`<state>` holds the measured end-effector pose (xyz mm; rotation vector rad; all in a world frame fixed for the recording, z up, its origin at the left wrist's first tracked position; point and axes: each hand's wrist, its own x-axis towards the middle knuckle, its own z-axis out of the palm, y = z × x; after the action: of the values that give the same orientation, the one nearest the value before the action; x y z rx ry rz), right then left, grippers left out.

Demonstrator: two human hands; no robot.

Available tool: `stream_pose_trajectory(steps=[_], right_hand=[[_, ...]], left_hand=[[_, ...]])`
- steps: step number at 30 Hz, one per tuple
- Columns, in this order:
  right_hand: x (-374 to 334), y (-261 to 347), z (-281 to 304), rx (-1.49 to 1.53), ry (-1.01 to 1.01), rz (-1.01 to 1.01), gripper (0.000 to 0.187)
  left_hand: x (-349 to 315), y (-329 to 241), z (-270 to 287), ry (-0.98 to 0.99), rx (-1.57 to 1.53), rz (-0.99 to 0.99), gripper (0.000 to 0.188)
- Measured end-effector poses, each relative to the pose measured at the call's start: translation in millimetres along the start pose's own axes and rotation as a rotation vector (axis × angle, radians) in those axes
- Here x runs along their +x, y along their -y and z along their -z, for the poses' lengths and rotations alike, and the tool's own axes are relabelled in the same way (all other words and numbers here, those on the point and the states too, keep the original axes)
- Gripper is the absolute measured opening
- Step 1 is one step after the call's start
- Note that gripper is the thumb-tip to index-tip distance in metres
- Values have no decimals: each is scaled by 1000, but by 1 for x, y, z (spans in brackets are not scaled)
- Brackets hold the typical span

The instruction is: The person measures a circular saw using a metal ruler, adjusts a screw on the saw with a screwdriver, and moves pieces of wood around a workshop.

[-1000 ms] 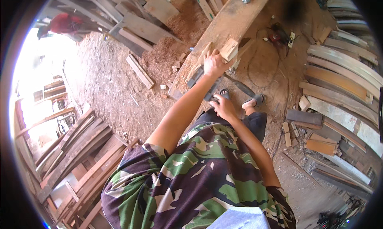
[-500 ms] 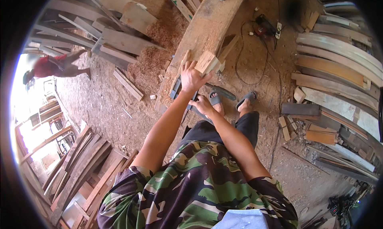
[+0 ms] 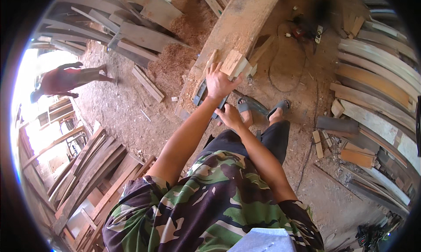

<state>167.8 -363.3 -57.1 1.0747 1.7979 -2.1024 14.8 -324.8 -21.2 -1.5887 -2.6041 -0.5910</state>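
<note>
A plank bench (image 3: 228,32) bears a pale wood block (image 3: 233,62) and a thin wood strip (image 3: 211,61) near its close end. My left hand (image 3: 218,83) lies over this end, with its fingers stretched toward the strip and its thumb apart, beside the block. Under that wrist a dark clamp-like tool (image 3: 200,93) shows in part. Just nearer to me and to the right, my right hand (image 3: 231,117) has its fingers bent at the tool's dark bar; part of the grip is hidden.
Reddish shavings (image 3: 173,61) heap left of the bench. Stacked boards (image 3: 372,76) line the right side, and more lumber (image 3: 87,181) lies at the lower left. A corded power tool (image 3: 300,31) sits on the floor. A person in red (image 3: 59,81) is at the far left.
My left hand's fingers have straightened and its thumb has spread toward the block. My right hand remains by the dark bar. The view has shifted slightly, and the person at left has changed posture.
</note>
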Motion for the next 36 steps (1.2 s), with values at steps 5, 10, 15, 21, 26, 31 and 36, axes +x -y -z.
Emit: stream_pose_trajectory(steps=[5,10,15,21,26,31,36], right_hand=[[3,-2,1,-23,25,-4,55],[6,-10,-2,25,55,7,51],[5,-9,-1,88,30,12,48],[4,-5,-2,161,-8,67,45],[13,-17,1,42,53,-79,53],[23,-40,-8,-186,-67,67,57],[13,-45,-20,97,12,96,44]], left_hand=[[5,-7,0,-98,-38,-25,57],[8,-15,5,-8,-158,79,54],[-1,-14,14,28,-68,49,59],[-70,43,15,103,-67,421,68],[-112,92,-8,132,133,322,59],[-108,92,-1,194,85,406,57],[-109,71,26,227,-56,529,54]])
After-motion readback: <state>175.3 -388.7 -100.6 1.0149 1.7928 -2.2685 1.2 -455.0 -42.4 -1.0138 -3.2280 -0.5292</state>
